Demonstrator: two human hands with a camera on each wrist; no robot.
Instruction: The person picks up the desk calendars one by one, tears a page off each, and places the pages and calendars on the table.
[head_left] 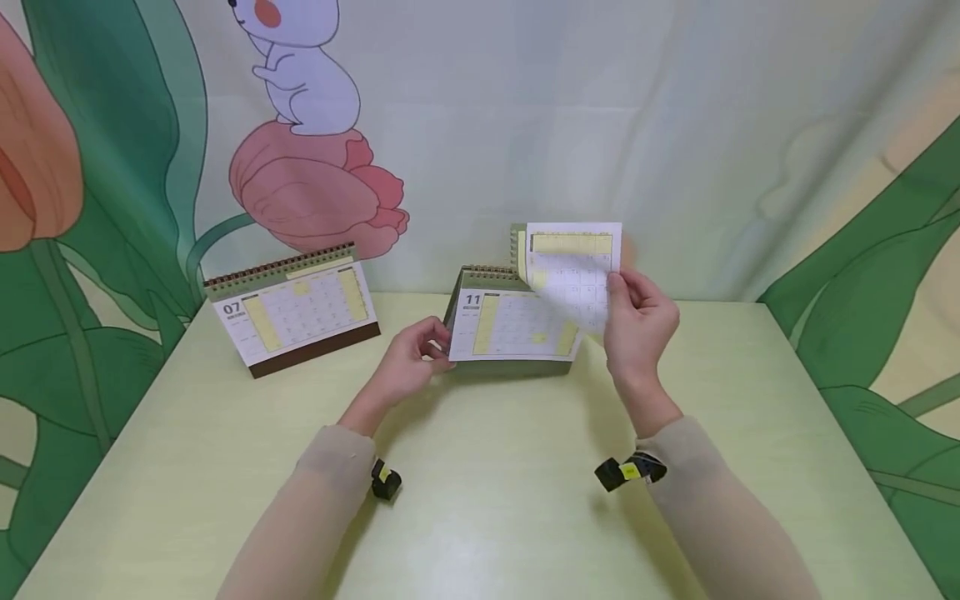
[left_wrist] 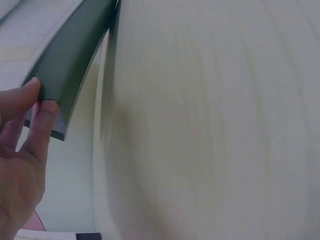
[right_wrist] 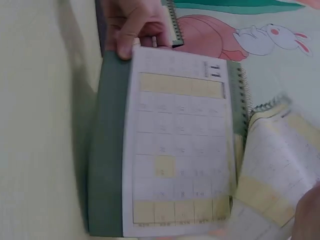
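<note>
A green desk calendar stands at the table's far middle with its page marked 11 facing front. At its lower left corner my left hand pinches the green base between thumb and fingers. My right hand grips the right edge of a curled calendar page, raised above the spiral binding on the right side. In the right wrist view the lifted page is blurred, and only part of the right hand shows. Whether several sheets are lifted I cannot tell.
A second desk calendar, brown-based and marked 07, stands angled to the left. Behind the pale table hangs a curtain printed with flowers and a white animal. A black strap sits at the right wrist.
</note>
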